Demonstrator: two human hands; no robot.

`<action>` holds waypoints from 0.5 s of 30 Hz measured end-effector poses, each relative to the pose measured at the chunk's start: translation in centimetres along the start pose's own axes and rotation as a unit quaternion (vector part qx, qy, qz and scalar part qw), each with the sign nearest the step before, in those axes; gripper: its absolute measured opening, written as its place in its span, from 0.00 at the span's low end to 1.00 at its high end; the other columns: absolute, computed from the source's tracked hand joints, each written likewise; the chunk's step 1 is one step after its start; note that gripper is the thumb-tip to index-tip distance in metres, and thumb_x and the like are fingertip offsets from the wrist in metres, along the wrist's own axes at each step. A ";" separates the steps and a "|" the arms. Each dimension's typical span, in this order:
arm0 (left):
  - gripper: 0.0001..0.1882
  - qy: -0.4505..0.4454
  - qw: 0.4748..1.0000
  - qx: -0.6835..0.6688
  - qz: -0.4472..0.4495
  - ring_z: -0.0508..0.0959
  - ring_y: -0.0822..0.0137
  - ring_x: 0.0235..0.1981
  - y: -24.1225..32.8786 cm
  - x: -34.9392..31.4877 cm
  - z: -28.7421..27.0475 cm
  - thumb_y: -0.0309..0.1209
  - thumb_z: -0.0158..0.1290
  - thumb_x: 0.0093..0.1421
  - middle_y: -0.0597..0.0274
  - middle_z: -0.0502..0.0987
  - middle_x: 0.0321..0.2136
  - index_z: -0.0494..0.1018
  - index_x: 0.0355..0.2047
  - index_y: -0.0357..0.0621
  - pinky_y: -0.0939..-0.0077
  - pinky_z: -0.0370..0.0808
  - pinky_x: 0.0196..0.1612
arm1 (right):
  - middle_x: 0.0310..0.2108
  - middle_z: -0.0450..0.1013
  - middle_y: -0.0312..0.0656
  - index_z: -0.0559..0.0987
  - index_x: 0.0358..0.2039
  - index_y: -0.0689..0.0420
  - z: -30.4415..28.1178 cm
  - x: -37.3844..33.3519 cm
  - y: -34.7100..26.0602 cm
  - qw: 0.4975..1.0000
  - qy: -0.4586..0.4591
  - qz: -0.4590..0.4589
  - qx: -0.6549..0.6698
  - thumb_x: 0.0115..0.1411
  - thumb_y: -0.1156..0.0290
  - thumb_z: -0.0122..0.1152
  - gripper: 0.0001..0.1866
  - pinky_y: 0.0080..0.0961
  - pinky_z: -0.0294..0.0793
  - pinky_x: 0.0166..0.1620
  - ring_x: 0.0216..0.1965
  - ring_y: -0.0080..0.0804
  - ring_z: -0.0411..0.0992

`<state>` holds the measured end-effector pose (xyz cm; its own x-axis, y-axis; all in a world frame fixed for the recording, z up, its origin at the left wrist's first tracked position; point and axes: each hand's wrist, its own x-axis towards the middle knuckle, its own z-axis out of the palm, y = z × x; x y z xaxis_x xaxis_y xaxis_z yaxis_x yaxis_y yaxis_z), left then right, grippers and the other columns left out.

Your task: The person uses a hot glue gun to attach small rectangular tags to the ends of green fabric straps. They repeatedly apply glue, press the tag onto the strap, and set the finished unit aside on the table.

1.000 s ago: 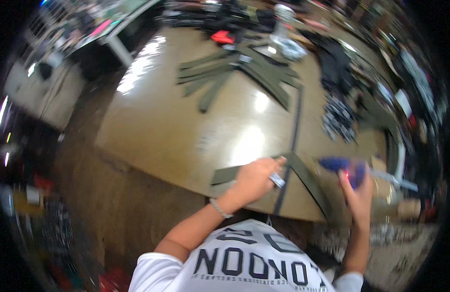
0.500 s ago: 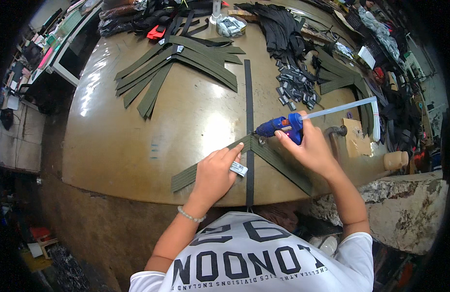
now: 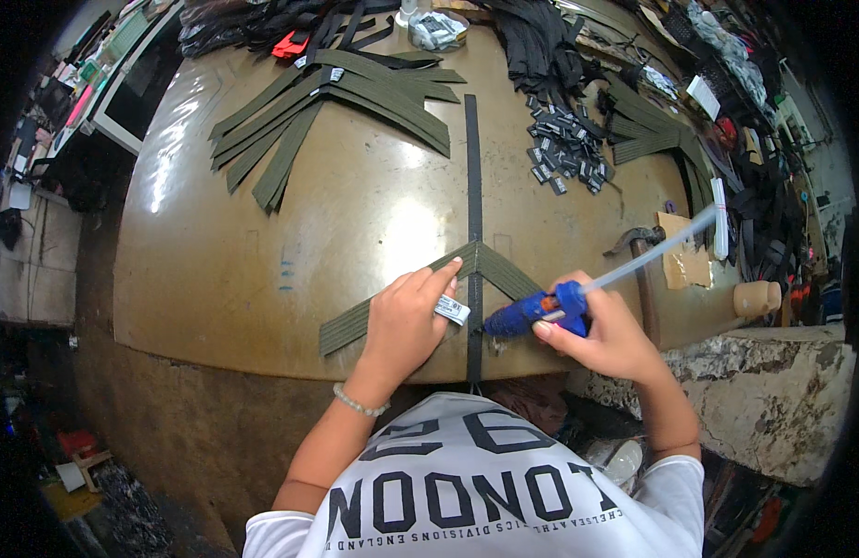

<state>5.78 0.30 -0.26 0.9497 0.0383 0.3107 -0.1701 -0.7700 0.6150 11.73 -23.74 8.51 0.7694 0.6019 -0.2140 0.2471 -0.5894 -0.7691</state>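
In my right hand is a blue hot glue gun, with a long clear glue stick running out of its back. The nozzle is at the black strip, below the peak of an olive-green webbing strap. That strap is bent into an upside-down V across the strip. My left hand rests on the strap's left arm, index finger stretched toward the peak. A small white printed label sticks out from its curled fingers, which hide the label's other end.
Bent olive straps are piled at the far left, and more straps lie at the right. Several small dark labels are heaped near black straps. A hammer, cardboard piece and tan roll sit at the right.
My right hand has brought the glue gun toward me, from the strap's peak down to the black strip beneath it. My left hand stays on the strap. The view has shifted slightly.
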 end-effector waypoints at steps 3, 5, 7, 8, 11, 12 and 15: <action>0.14 0.002 1.000 -0.002 0.005 0.77 0.58 0.28 0.1 0.0 -0.1 0.28 0.56 0.59 0.57 0.74 0.24 0.78 0.45 0.42 0.64 0.74 0.31 | 0.32 0.73 0.37 0.72 0.45 0.58 -2.2 -2.2 3.5 0.965 0.212 0.037 0.151 0.63 0.58 0.64 0.18 0.22 0.73 0.32 0.28 0.23 0.72; 0.13 0.003 1.000 0.005 0.004 0.77 0.58 0.27 0.2 -0.1 -0.2 0.28 0.56 0.59 0.57 0.74 0.24 0.78 0.45 0.43 0.65 0.74 0.31 | 0.33 0.74 0.38 0.73 0.43 0.59 -5.0 -2.7 8.2 0.850 0.514 0.095 0.067 0.65 0.52 0.60 0.21 0.24 0.72 0.41 0.34 0.24 0.72; 0.13 0.007 1.000 0.007 0.004 0.75 0.57 0.26 0.3 0.0 -0.2 0.28 0.56 0.59 0.57 0.73 0.23 0.78 0.46 0.44 0.64 0.73 0.30 | 0.38 0.76 0.45 0.73 0.44 0.65 -7.8 -3.3 13.0 0.743 0.647 0.141 -0.095 0.67 0.48 0.55 0.27 0.32 0.70 0.47 0.39 0.33 0.73; 0.14 0.009 1.000 0.005 0.003 0.75 0.56 0.25 0.3 0.0 -0.2 0.28 0.56 0.60 0.57 0.73 0.22 0.78 0.46 0.45 0.63 0.72 0.30 | 0.39 0.76 0.53 0.73 0.44 0.67 -8.6 -4.1 14.7 0.731 0.646 0.201 -0.086 0.67 0.46 0.52 0.30 0.38 0.69 0.48 0.41 0.43 0.74; 0.13 0.002 1.000 -0.004 -0.007 0.74 0.56 0.24 0.3 -0.1 -0.1 0.29 0.56 0.60 0.56 0.73 0.22 0.78 0.46 0.46 0.62 0.71 0.29 | 0.36 0.77 0.61 0.77 0.39 0.68 -9.8 -7.1 15.3 0.743 0.494 0.362 -0.269 0.68 0.49 0.51 0.28 0.43 0.72 0.43 0.40 0.57 0.75; 0.13 -0.005 1.000 -0.003 -0.020 0.74 0.56 0.24 0.2 -0.1 0.0 0.29 0.56 0.60 0.56 0.74 0.23 0.78 0.45 0.46 0.62 0.71 0.30 | 0.36 0.77 0.62 0.78 0.38 0.68 -9.7 -8.1 14.1 0.734 0.400 0.448 -0.317 0.69 0.50 0.51 0.28 0.44 0.72 0.42 0.39 0.59 0.75; 0.11 0.009 1.000 -0.012 -0.012 0.76 0.54 0.26 0.1 -0.1 0.1 0.29 0.56 0.60 0.55 0.76 0.25 0.78 0.44 0.46 0.62 0.73 0.31 | 0.33 0.78 0.60 0.81 0.35 0.66 -7.9 -6.8 8.8 0.799 0.342 0.344 -0.354 0.69 0.55 0.51 0.24 0.44 0.74 0.36 0.35 0.61 0.76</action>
<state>5.68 0.15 -0.35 0.9487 0.0679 0.3087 -0.1540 -0.7535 0.6392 13.36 -37.30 7.98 0.9489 -0.2890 0.1268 -0.2882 -0.9572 -0.0252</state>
